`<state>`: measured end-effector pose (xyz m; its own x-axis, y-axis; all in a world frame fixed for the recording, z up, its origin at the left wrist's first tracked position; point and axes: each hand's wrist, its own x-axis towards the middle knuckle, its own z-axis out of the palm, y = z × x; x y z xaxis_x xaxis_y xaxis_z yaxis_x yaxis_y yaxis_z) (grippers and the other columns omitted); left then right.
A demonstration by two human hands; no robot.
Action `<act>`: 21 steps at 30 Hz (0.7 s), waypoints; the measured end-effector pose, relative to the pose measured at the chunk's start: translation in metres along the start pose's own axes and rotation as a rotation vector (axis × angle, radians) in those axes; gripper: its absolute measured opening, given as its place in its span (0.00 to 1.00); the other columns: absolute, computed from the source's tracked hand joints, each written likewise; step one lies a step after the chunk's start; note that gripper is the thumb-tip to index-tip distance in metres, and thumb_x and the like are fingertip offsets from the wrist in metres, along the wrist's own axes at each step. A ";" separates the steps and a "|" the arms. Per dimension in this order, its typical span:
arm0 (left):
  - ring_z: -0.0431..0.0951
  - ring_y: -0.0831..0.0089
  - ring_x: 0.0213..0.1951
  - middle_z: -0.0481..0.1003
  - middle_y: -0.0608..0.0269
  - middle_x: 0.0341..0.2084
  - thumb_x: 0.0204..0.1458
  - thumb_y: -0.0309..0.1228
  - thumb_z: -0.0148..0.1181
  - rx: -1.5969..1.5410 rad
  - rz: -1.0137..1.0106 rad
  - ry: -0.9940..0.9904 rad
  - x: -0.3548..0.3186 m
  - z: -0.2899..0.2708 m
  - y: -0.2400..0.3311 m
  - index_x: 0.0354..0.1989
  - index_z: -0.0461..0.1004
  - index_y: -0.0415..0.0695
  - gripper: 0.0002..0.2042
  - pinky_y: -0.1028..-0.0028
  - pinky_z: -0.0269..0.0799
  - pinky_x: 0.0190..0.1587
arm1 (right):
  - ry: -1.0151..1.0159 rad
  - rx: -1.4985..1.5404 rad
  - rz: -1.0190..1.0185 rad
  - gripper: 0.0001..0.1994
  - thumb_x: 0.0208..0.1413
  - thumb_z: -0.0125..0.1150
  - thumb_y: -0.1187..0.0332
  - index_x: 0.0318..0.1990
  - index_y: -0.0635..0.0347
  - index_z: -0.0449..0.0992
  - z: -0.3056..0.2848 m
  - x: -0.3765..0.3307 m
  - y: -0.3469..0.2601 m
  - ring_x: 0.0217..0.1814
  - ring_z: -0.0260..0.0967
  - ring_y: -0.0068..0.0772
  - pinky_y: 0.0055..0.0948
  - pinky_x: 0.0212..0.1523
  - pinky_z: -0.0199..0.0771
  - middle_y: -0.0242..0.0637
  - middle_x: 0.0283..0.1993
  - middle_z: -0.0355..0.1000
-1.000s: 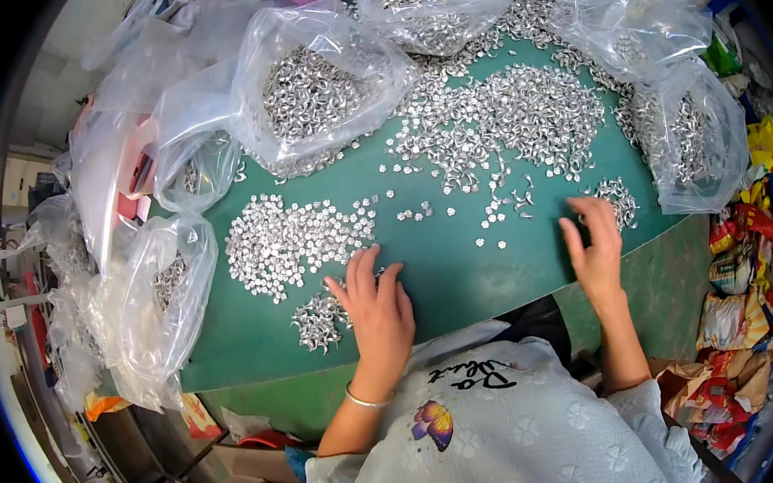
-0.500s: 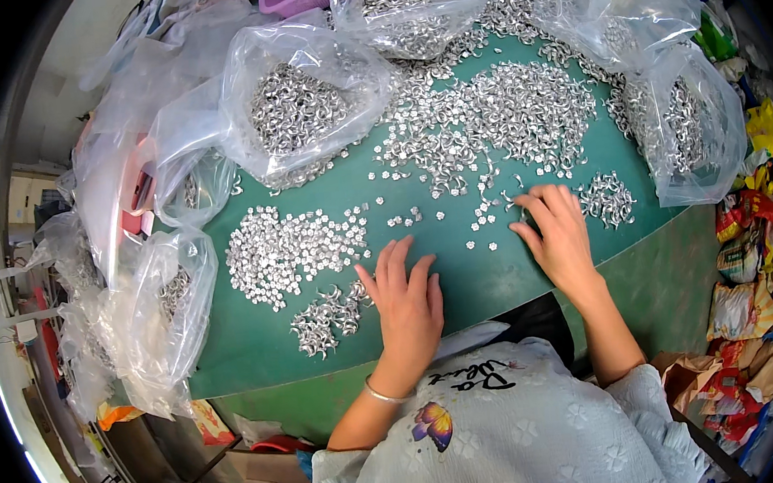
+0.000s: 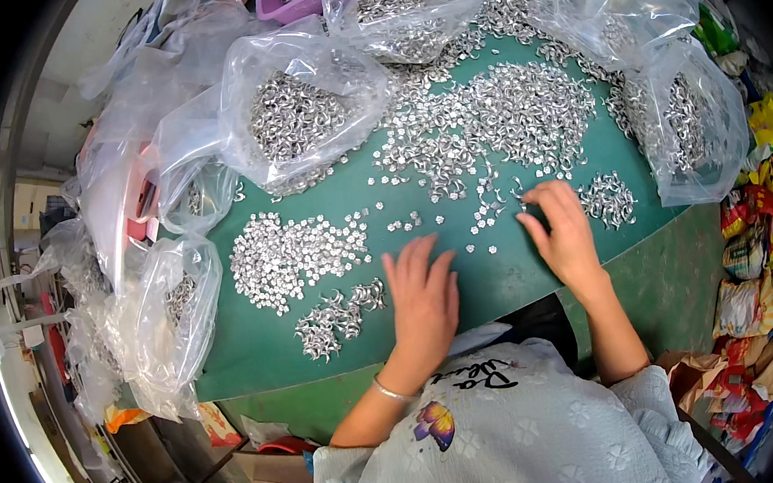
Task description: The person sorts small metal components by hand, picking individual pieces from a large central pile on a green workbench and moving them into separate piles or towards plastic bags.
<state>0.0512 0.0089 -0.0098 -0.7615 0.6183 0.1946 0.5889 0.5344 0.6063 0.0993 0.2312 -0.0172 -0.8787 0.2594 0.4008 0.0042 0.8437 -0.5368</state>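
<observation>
My left hand (image 3: 421,298) hovers palm down over the green tabletop (image 3: 490,283), its fingers spread and nothing visible in them. Left of it lie a small pile of curved silver metal pieces (image 3: 327,321) and, farther off, a wider spread of small flower-shaped silver pieces (image 3: 288,254). My right hand (image 3: 565,235) is open, thumb and forefinger apart, with its fingertips beside a few loose curved pieces (image 3: 517,188). Just right of it sits another small pile of curved pieces (image 3: 608,200). Beyond both hands stretches a large mixed heap (image 3: 522,113) of silver pieces.
Clear plastic bags of silver pieces (image 3: 295,112) line the far edge, with more bags at the left (image 3: 169,304) and right (image 3: 691,127). A purple basket (image 3: 291,8) stands at the back. Colourful packaging (image 3: 751,258) is piled right of the table.
My left hand has moved right, away from the small pile of curved pieces. My right hand has shifted slightly right, its thumb and forefinger still apart.
</observation>
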 end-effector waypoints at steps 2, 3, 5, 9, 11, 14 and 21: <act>0.63 0.51 0.62 0.65 0.52 0.58 0.50 0.21 0.60 -0.090 0.107 -0.078 0.012 0.008 0.009 0.52 0.72 0.41 0.19 0.46 0.53 0.66 | -0.060 -0.032 0.002 0.12 0.47 0.67 0.76 0.39 0.62 0.73 0.002 -0.001 -0.002 0.44 0.67 0.46 0.40 0.44 0.68 0.40 0.39 0.69; 0.63 0.51 0.62 0.65 0.53 0.59 0.50 0.21 0.60 -0.051 0.160 -0.118 0.016 0.013 0.012 0.53 0.71 0.41 0.20 0.48 0.54 0.66 | -0.092 -0.043 -0.004 0.12 0.46 0.68 0.76 0.39 0.62 0.74 0.003 0.000 -0.002 0.44 0.67 0.46 0.40 0.44 0.67 0.40 0.39 0.69; 0.63 0.51 0.62 0.64 0.53 0.61 0.51 0.22 0.59 0.029 0.265 -0.199 0.019 0.022 0.017 0.56 0.70 0.40 0.21 0.52 0.57 0.65 | -0.156 0.002 -0.047 0.12 0.46 0.67 0.76 0.39 0.61 0.74 -0.001 0.001 -0.005 0.42 0.66 0.46 0.40 0.43 0.67 0.39 0.38 0.69; 0.62 0.53 0.63 0.63 0.54 0.63 0.52 0.24 0.58 0.183 0.233 -0.216 0.016 0.028 0.010 0.56 0.68 0.36 0.21 0.51 0.56 0.66 | -0.188 0.076 -0.063 0.11 0.48 0.65 0.76 0.39 0.62 0.74 0.000 0.003 -0.013 0.42 0.66 0.46 0.40 0.42 0.68 0.39 0.38 0.68; 0.63 0.54 0.63 0.63 0.53 0.62 0.52 0.23 0.58 0.147 0.191 -0.168 0.020 0.023 0.006 0.56 0.69 0.35 0.21 0.51 0.56 0.66 | -0.159 0.064 -0.070 0.10 0.49 0.64 0.76 0.39 0.62 0.74 0.007 0.005 -0.015 0.42 0.67 0.46 0.40 0.42 0.68 0.39 0.37 0.68; 0.64 0.53 0.62 0.65 0.52 0.61 0.51 0.22 0.59 0.102 0.167 -0.119 0.022 0.016 -0.001 0.55 0.69 0.34 0.20 0.51 0.57 0.65 | -0.170 0.040 -0.039 0.08 0.49 0.63 0.76 0.37 0.62 0.73 0.012 0.005 -0.014 0.42 0.67 0.46 0.40 0.42 0.68 0.40 0.36 0.67; 0.64 0.52 0.62 0.65 0.50 0.61 0.51 0.21 0.59 0.005 0.230 -0.157 0.029 0.025 0.010 0.54 0.69 0.34 0.20 0.54 0.59 0.65 | -0.329 0.134 0.059 0.05 0.49 0.63 0.78 0.33 0.63 0.72 -0.023 -0.001 -0.006 0.41 0.68 0.48 0.41 0.41 0.69 0.42 0.35 0.66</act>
<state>0.0421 0.0468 -0.0175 -0.5562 0.8055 0.2045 0.7432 0.3721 0.5560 0.1110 0.2363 0.0024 -0.9855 0.1223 0.1173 0.0162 0.7572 -0.6530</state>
